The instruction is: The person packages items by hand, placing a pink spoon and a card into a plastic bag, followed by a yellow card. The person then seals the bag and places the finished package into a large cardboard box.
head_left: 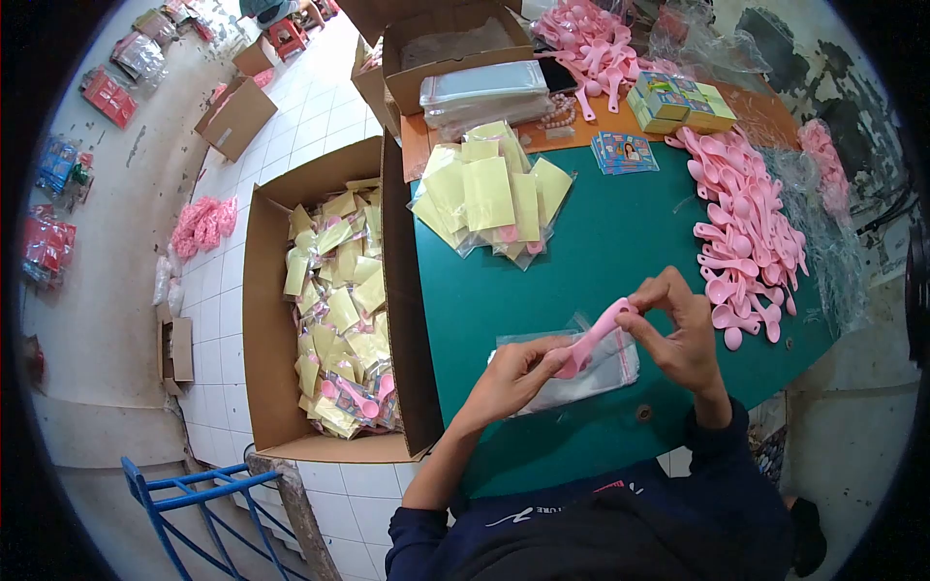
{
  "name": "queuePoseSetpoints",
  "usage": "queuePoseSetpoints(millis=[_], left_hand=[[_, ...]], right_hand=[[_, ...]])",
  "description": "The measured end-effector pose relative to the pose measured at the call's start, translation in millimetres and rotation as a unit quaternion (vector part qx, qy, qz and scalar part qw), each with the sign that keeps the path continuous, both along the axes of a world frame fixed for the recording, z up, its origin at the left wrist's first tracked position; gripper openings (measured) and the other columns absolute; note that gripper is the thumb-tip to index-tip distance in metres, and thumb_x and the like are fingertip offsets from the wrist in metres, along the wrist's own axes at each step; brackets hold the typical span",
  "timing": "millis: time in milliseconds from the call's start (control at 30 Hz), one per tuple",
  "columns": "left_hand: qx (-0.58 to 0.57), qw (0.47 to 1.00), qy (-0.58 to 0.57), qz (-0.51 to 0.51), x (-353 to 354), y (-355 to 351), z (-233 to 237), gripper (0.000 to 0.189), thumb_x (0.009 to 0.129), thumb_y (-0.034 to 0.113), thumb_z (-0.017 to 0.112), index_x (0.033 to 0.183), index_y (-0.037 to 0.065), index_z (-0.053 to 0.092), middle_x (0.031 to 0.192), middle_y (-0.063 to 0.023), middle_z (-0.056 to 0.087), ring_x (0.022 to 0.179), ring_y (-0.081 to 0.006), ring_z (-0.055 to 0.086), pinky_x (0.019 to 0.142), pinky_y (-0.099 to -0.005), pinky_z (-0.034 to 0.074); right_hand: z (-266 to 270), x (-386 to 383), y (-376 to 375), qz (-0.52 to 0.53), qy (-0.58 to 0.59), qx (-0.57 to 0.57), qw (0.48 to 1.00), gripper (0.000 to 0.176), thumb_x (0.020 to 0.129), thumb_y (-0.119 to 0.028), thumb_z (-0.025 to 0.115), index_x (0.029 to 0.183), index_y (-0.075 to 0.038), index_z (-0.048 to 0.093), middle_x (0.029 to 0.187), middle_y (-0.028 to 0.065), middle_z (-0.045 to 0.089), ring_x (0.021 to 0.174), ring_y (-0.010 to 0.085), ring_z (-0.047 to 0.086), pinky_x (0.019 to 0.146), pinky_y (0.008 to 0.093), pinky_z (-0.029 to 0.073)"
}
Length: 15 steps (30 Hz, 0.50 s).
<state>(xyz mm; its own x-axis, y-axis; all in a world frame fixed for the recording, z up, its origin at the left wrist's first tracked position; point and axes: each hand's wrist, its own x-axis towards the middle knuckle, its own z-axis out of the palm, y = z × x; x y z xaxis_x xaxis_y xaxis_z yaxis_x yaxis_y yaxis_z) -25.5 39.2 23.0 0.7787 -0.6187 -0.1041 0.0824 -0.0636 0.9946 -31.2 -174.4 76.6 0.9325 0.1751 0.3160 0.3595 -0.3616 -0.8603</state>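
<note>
A pink plastic spoon (595, 337) is held slantwise above the table between both hands. My left hand (523, 373) pinches its lower end. At the upper end, near the hole in the handle, my right hand (680, 334) grips it between thumb and fingers. Under the hands lies a stack of clear plastic bags (589, 385) on the green tabletop (465, 329). A long pile of pink spoons (741, 218) spreads to the right of my right hand. Farther back is a heap of packed bags with pale yellow cards (489, 189).
An open cardboard box (257, 339) full of packed bags stands against the table's left side. Small printed cards (625, 153) lie near the back, with card stacks (683, 102) beyond. Clear bag bundles (484, 89) sit back left. A blue metal frame (184, 481) stands lower left.
</note>
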Motion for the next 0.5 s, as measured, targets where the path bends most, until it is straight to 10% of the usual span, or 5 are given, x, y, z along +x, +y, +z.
queuePoseSetpoints(millis=[200,267,367,467,500], left_hand=[[-0.074,0.994,0.037,0.068,2.0,1.2,9.6,0.034,0.097,0.026,0.042,0.112,0.002,0.061,0.093,-0.0089,0.067,0.087,-0.0142,0.063,0.071,-0.0249,0.050],[-0.110,0.989,0.026,0.097,0.7,2.9,4.4,0.036,0.097,0.026,0.041,0.109,-0.002,0.060,0.094,-0.0112,0.067,0.086,-0.0165,0.064,0.073,-0.0269,0.051],[-0.183,0.975,0.029,0.122,-2.8,5.2,5.2,0.036,0.098,0.025,0.040,0.104,-0.005,0.060,0.093,-0.0132,0.067,0.088,-0.0189,0.064,0.077,-0.0289,0.051],[-0.162,0.977,-0.006,0.142,-3.4,11.7,-1.2,0.036,0.098,0.024,0.039,0.099,-0.006,0.058,0.095,-0.0159,0.066,0.089,-0.0216,0.064,0.078,-0.0302,0.052],[-0.172,0.975,0.001,0.143,-1.7,13.2,-1.6,0.036,0.098,0.025,0.039,0.099,-0.006,0.058,0.096,-0.0164,0.065,0.089,-0.0220,0.064,0.078,-0.0304,0.052]], right_hand=[[3.7,55.1,3.9,0.327,-0.012,-0.007,0.945,0.036,0.091,-0.036,0.051,0.093,-0.002,0.063,0.109,0.0136,0.058,0.091,0.0219,0.059,0.084,0.0337,0.045],[-20.4,107.5,-17.3,0.263,0.061,0.143,0.952,0.036,0.092,-0.036,0.048,0.092,-0.004,0.065,0.108,0.0118,0.059,0.089,0.0201,0.059,0.080,0.0332,0.047],[-61.2,213.9,-83.9,-0.193,0.020,-0.195,0.961,0.038,0.088,-0.034,0.054,0.087,0.003,0.066,0.082,0.0176,0.065,0.077,0.0258,0.063,0.069,0.0331,0.047],[-122.6,250.2,-125.1,-0.379,-0.102,-0.492,0.777,0.044,0.073,-0.035,0.070,0.090,0.004,0.063,0.091,0.0220,0.063,0.091,0.0348,0.060,0.080,0.0415,0.045],[-125.9,257.8,-130.1,-0.366,-0.072,-0.445,0.814,0.042,0.072,-0.034,0.071,0.088,0.004,0.063,0.086,0.0239,0.062,0.088,0.0365,0.060,0.079,0.0424,0.045]])
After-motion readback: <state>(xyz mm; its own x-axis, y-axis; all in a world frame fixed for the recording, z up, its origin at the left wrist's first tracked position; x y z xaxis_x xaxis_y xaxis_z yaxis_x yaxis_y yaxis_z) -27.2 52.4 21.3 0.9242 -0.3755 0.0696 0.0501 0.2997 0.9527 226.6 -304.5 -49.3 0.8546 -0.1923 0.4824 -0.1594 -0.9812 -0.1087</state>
